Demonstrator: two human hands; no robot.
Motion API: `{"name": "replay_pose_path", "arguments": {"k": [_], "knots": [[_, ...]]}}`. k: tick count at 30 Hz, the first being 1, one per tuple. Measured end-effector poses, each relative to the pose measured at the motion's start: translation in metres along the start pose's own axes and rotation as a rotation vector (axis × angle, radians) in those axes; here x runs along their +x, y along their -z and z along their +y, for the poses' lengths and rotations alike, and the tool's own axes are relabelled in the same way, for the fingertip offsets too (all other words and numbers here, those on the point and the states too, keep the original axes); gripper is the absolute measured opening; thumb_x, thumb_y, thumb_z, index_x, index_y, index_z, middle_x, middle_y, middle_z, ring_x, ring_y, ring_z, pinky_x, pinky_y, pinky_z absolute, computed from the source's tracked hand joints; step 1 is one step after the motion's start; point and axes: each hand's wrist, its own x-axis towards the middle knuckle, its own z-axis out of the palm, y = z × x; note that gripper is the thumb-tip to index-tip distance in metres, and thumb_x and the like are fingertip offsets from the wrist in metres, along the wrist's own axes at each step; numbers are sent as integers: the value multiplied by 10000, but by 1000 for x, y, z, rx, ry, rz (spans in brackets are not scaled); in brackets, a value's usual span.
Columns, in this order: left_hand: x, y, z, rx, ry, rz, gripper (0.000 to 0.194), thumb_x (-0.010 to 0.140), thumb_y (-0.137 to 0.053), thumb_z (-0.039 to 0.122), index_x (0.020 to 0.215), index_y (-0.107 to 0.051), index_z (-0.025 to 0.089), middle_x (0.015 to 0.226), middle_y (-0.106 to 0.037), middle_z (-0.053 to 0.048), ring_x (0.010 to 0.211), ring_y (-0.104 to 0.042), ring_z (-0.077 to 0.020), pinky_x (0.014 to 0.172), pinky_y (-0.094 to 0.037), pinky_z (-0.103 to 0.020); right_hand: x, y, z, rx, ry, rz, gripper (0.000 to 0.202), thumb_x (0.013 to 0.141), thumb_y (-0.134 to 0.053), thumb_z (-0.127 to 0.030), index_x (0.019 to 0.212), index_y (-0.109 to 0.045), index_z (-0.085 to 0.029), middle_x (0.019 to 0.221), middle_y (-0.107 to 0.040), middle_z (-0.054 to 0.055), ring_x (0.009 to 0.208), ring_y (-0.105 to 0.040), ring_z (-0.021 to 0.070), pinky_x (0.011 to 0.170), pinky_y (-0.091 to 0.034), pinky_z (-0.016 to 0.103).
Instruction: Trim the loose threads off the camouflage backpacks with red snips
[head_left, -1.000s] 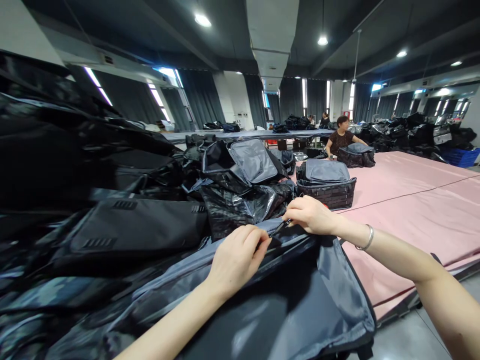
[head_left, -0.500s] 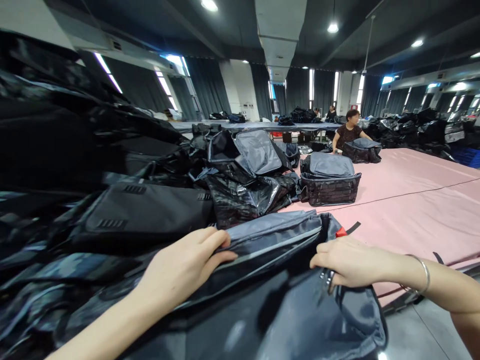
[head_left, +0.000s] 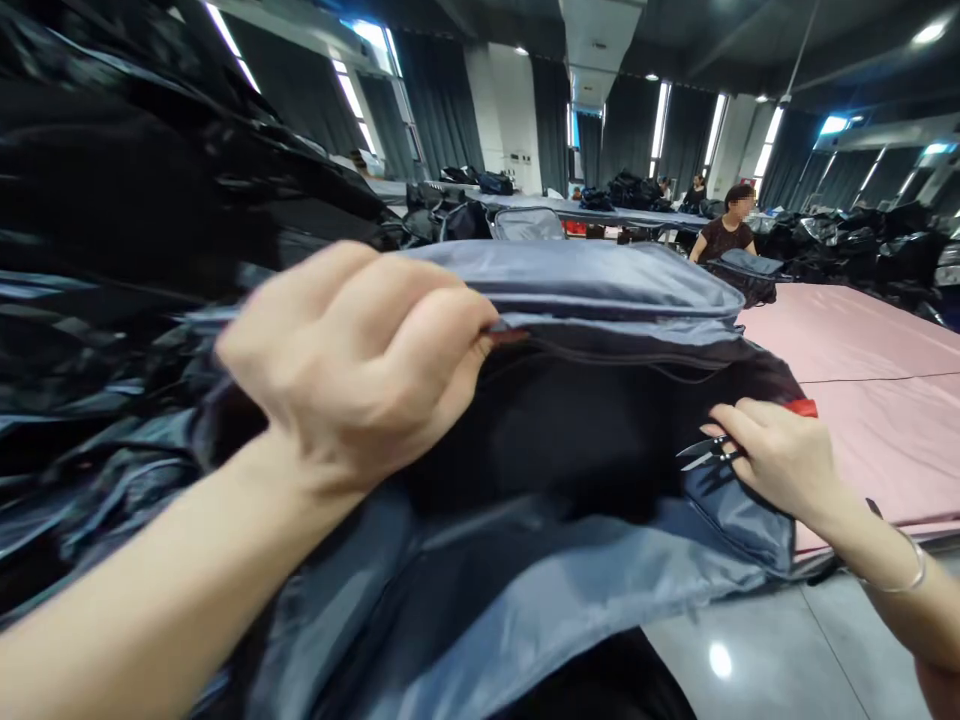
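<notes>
A large dark bag with a shiny grey-blue lining [head_left: 592, 275] spreads across the middle, its black inside facing me. My left hand [head_left: 367, 350] is closed on the upper edge of the bag, left of centre, with the knuckles toward me. On the right, my right hand [head_left: 772, 455] has small thread snips [head_left: 709, 453] in its curled fingers, blades pointing left into the bag's opening. That hand is at the bag's right side, beside a red tab [head_left: 802, 408]. Whether its fingers also pinch the fabric is hard to tell.
Dark bags [head_left: 112, 200] are heaped high on the left. A pink-covered table [head_left: 870, 340] extends to the right. Across it, a person [head_left: 727, 228] is beside another bag [head_left: 750, 268]. Grey floor [head_left: 757, 650] shows at the lower right.
My left hand has risen with the bag's upper edge, and the bag is spread wider. My right hand has shifted right and slightly up; the snips show more clearly. The view has shifted.
</notes>
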Motion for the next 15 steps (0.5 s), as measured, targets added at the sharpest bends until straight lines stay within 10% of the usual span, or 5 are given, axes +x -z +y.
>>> {"name": "replay_pose_path", "arguments": {"k": [4, 8, 11, 15], "knots": [[-33, -20, 34, -100, 8, -159, 114, 801, -532, 209, 695, -571, 199, 681, -607, -6, 618, -520, -156, 521, -337, -259, -28, -59, -25, 228, -108, -280, 220, 826, -462, -118, 891, -661, -187, 795, -638, 38, 760, -589, 156, 627, -380, 229], [-74, -62, 58, -200, 210, -390, 175, 837, -516, 260, 678, -552, 196, 666, -598, -19, 635, -532, -168, 539, -348, -280, -53, -117, -75, 549, -104, -563, 611, 718, -373, 34, 1266, -499, -203, 1239, -544, 71, 1060, -542, 165, 867, -420, 255], [-85, -83, 55, -224, 315, -420, 184, 840, -520, 300, 692, -550, 195, 685, -592, -32, 679, -540, -187, 580, -359, -290, -63, -147, -113, 633, -57, -581, 681, 715, -375, 27, 1366, -378, -171, 1436, -329, 101, 1275, -353, 207, 1017, -342, 339], [-75, -96, 37, -201, 400, -463, 170, 812, -558, 333, 702, -557, 204, 704, -574, -35, 711, -536, -201, 577, -330, -298, -79, -166, -149, 673, 160, -810, 553, 737, -480, -55, 1287, -481, -111, 1317, -476, 159, 1241, -408, 263, 1025, -347, 387]]}}
